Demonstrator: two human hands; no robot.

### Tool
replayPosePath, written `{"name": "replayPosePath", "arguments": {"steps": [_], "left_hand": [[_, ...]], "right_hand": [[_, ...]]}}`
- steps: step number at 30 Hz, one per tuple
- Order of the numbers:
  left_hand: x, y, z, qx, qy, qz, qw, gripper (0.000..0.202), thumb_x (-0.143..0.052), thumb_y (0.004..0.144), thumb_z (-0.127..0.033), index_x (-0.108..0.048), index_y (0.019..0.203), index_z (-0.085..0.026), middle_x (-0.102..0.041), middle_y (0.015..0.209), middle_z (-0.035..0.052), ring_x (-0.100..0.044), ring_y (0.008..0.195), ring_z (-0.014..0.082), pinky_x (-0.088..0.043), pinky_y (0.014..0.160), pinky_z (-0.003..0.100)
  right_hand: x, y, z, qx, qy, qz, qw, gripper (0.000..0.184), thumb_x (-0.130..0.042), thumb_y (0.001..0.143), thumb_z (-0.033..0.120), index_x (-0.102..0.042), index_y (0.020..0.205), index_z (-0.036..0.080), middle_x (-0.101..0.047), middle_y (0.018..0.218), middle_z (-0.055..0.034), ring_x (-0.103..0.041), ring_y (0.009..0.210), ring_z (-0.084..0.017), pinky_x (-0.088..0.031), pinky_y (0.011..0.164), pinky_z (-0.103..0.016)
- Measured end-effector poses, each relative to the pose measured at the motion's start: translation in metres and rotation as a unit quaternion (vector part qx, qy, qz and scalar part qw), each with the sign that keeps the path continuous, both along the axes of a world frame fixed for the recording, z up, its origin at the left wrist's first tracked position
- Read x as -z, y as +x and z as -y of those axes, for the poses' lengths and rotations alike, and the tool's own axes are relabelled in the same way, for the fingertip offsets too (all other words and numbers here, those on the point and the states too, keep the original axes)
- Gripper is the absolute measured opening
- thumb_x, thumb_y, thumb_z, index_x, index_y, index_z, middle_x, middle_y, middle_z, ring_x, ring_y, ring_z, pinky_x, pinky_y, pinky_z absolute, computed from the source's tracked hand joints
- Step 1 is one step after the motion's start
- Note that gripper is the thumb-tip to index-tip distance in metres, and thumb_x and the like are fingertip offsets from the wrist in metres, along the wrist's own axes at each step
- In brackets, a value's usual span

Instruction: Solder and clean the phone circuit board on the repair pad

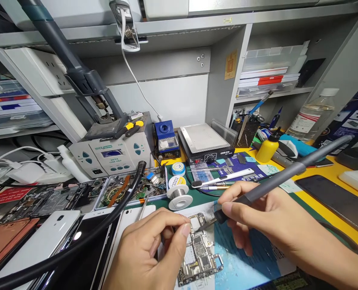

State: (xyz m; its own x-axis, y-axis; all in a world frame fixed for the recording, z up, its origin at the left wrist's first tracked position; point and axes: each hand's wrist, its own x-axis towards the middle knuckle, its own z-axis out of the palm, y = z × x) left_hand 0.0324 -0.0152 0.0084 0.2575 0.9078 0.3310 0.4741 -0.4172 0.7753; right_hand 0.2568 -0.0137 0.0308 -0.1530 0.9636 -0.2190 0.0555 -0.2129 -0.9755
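Observation:
A phone circuit board (pixel 198 255) lies on a blue-and-white mat (pixel 245 266) near the front of the bench. My right hand (pixel 266 217) grips a long grey soldering iron (pixel 287 173) like a pen, its tip touching the board's top edge. My left hand (pixel 151 245) is pinched on metal tweezers (pixel 142 209), whose points meet the board beside the iron tip.
A solder spool (pixel 179 194) stands just behind the board. A parts tray (pixel 130 189), soldering station (pixel 112 155), hot plate (pixel 204 141) and yellow bottle (pixel 268 148) line the back. Phones (pixel 46 241) and a black hose (pixel 106 225) lie left; a dark phone (pixel 338 201) right.

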Motion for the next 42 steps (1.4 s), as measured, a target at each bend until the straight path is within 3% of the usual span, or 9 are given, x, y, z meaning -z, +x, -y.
{"name": "replayPosePath", "arguments": {"steps": [8,12,15,19,24,27,30,37,42], "left_hand": [[-0.007,0.000,0.007,-0.039,-0.057,0.042,0.997,0.023,-0.057,0.091,-0.043,-0.071,0.082,-0.026,-0.064,0.070,-0.0010,-0.056,0.062,0.0140,-0.041,0.053,0.022],[-0.005,-0.005,0.004,0.012,-0.095,0.050,0.994,0.031,-0.053,0.093,-0.048,-0.067,0.083,-0.023,-0.062,0.071,0.0017,-0.059,0.065,0.0161,-0.045,0.058,0.023],[-0.003,-0.004,0.004,-0.006,-0.075,0.088,0.993,0.035,-0.051,0.093,-0.050,-0.063,0.078,-0.021,-0.057,0.067,0.0010,-0.054,0.062,0.0157,-0.041,0.056,0.024],[-0.005,-0.004,0.004,-0.014,-0.044,0.122,0.992,0.038,-0.051,0.092,-0.052,-0.058,0.072,-0.020,-0.050,0.062,-0.0011,-0.048,0.058,0.0143,-0.037,0.055,0.025],[-0.010,-0.014,0.000,-0.025,-0.011,0.143,0.989,0.035,-0.053,0.092,-0.048,-0.060,0.073,-0.020,-0.051,0.063,-0.0017,-0.048,0.058,0.0145,-0.038,0.056,0.025],[-0.014,-0.019,-0.001,-0.049,0.012,0.167,0.985,0.033,-0.053,0.091,-0.047,-0.061,0.073,-0.020,-0.053,0.063,-0.0017,-0.049,0.059,0.0150,-0.039,0.056,0.025],[-0.018,-0.022,0.000,-0.072,0.029,0.187,0.979,0.032,-0.055,0.091,-0.045,-0.061,0.073,-0.020,-0.057,0.063,-0.0016,-0.051,0.060,0.0152,-0.041,0.057,0.025],[-0.014,-0.030,-0.008,-0.091,0.038,0.191,0.977,0.031,-0.056,0.095,-0.042,-0.063,0.077,-0.018,-0.061,0.067,-0.0020,-0.056,0.063,0.0147,-0.047,0.061,0.027],[-0.011,-0.033,-0.015,-0.093,0.003,0.168,0.981,0.033,-0.063,0.096,-0.039,-0.062,0.120,-0.016,-0.066,0.118,0.0073,-0.067,0.099,0.0219,-0.058,0.085,0.042]], "right_hand": [[-0.003,0.001,0.000,0.009,0.003,-0.082,0.997,0.027,-0.079,0.083,0.038,-0.059,0.080,0.020,-0.058,0.053,0.0054,-0.060,0.044,-0.012,-0.049,0.039,-0.019],[-0.007,0.006,-0.002,0.056,0.044,-0.095,0.993,0.030,-0.077,0.084,0.043,-0.058,0.083,0.019,-0.061,0.062,0.0042,-0.058,0.043,-0.010,-0.043,0.032,-0.015],[-0.017,0.010,-0.004,0.100,0.077,-0.107,0.986,0.034,-0.076,0.085,0.046,-0.060,0.087,0.017,-0.064,0.068,0.0011,-0.058,0.047,-0.009,-0.041,0.034,-0.014],[-0.034,0.009,-0.012,0.099,0.111,-0.057,0.987,0.033,-0.065,0.093,0.044,-0.062,0.105,0.013,-0.065,0.075,-0.0030,-0.062,0.055,-0.011,-0.044,0.039,-0.018],[-0.059,-0.015,-0.059,0.115,0.167,0.052,0.978,0.023,-0.063,0.097,0.036,-0.063,0.099,0.012,-0.068,0.081,-0.0039,-0.062,0.057,-0.011,-0.047,0.045,-0.021],[-0.072,-0.038,-0.100,0.114,0.167,0.122,0.972,0.025,-0.063,0.099,0.034,-0.065,0.114,0.014,-0.069,0.105,-0.0058,-0.069,0.081,-0.017,-0.060,0.070,-0.033],[-0.080,-0.059,-0.134,0.112,0.170,0.169,0.964,0.033,-0.064,0.098,0.034,-0.062,0.124,0.015,-0.066,0.122,-0.0102,-0.068,0.100,-0.023,-0.059,0.084,-0.042],[-0.082,-0.088,-0.161,0.103,0.186,0.264,0.941,0.034,-0.064,0.098,0.034,-0.062,0.127,0.016,-0.065,0.126,-0.0106,-0.067,0.105,-0.025,-0.058,0.087,-0.045],[-0.083,-0.105,-0.167,0.096,0.170,0.322,0.926,0.033,-0.064,0.098,0.034,-0.062,0.127,0.017,-0.064,0.127,-0.0098,-0.067,0.105,-0.025,-0.058,0.088,-0.045]]}}
